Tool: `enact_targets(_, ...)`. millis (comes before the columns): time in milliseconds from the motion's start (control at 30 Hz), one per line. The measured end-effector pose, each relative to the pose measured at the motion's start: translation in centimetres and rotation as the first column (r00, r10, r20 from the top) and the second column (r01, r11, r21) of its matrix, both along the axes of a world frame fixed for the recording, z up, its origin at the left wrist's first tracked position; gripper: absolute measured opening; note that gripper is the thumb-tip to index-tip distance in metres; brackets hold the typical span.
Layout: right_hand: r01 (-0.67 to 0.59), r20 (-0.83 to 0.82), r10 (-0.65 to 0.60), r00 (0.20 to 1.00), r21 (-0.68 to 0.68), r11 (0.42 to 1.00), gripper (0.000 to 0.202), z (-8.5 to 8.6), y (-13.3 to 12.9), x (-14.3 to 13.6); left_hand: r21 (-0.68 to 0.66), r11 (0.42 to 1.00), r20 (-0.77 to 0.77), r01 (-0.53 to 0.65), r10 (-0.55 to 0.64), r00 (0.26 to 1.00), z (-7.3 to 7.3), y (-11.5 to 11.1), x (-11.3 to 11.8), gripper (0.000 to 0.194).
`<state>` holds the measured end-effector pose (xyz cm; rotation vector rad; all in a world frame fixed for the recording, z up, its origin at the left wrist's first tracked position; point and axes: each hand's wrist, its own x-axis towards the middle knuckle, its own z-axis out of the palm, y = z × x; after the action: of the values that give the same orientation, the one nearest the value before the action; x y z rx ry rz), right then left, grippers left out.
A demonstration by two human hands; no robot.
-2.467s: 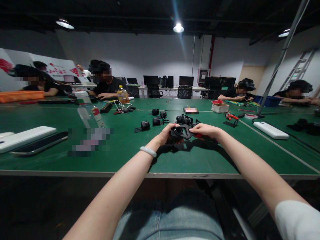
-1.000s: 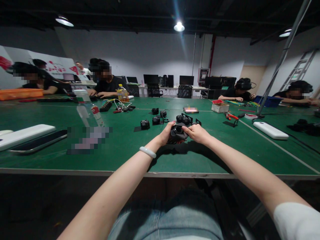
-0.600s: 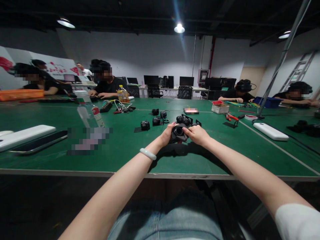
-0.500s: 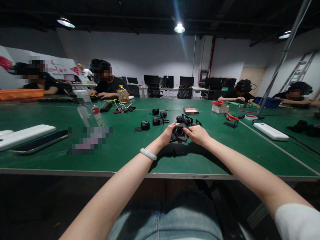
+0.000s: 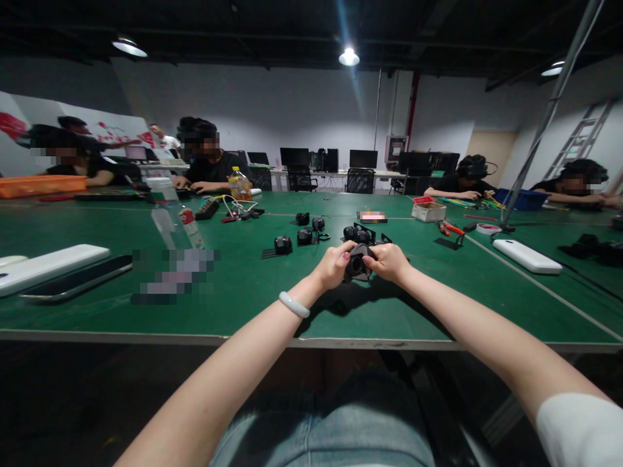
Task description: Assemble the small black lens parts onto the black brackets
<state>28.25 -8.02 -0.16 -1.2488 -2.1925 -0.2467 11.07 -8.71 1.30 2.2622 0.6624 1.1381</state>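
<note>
Black and ring-fronted, the held piece is between the person's two hands, above the green bench, with its round opening turned toward 6 o'clock. The left hand closes on its 9 o'clock side, thumb along the edge; the right hand pinches it from 3 o'clock, thumb on the front beside the opening. Fingers behind the piece are hidden. Taking the piece as the dial's centre, a black cluster lies just beyond at 12 o'clock, four separate black units stand between 9 and 11, orange-handled pliers lie between 2 and 3, and a white case lies well apart at 3. In my assessment, the step in hand is two-handed seating or adjustment of parts on the piece; whether they are fully joined cannot be determined. The next move, as judged, calls for steady opposing pressure from both thumbs, the opening kept square, and a check of the join before release.
</note>
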Motion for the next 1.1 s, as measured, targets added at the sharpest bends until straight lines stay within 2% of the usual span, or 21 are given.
enact_targets(167, -0.068, 0.001, 0.069, 0.998, 0.047, 0.997, 0.051, -0.3, 0.3, 0.2, 0.103, 0.995, -0.070, -0.010, 0.018, 0.997, 0.1, -0.4, 0.0, 0.053)
enact_targets(333, -0.066, 0.058, 0.059, 0.997, 0.128, 0.990, 0.053, -0.7, 0.8, 0.6, 0.185, 0.983, -0.123, 0.006, 0.017, 0.992, 0.0, -0.7, -0.1, 0.050)
enact_targets(533, -0.082, 0.122, 0.055, 0.991, 0.226, 0.971, 0.054, -1.0, 1.2, 0.9, 0.213, 0.976, -0.153, 0.040, -0.007, 0.988, -0.3, -0.7, -0.3, 0.045)
enact_targets(733, -0.103, 0.129, 0.076, 0.989, 0.220, 0.970, 0.055, -1.1, 1.3, 1.0, 0.201, 0.978, -0.174, 0.054, -0.019, 0.985, -0.4, -0.5, -0.4, 0.044)
enact_targets(967, -0.105, 0.158, 0.065, 0.985, 0.256, 0.961, 0.052, -0.8, 1.3, 0.9, 0.255, 0.966, -0.187, 0.052, -0.004, 0.982, -0.3, -0.5, -0.4, 0.044)
enact_targets(1100, -0.099, 0.162, 0.058, 0.985, 0.256, 0.962, 0.055, -0.6, 1.3, 1.0, 0.226, 0.973, -0.174, 0.045, -0.005, 0.985, -0.3, -0.5, -0.4, 0.046)
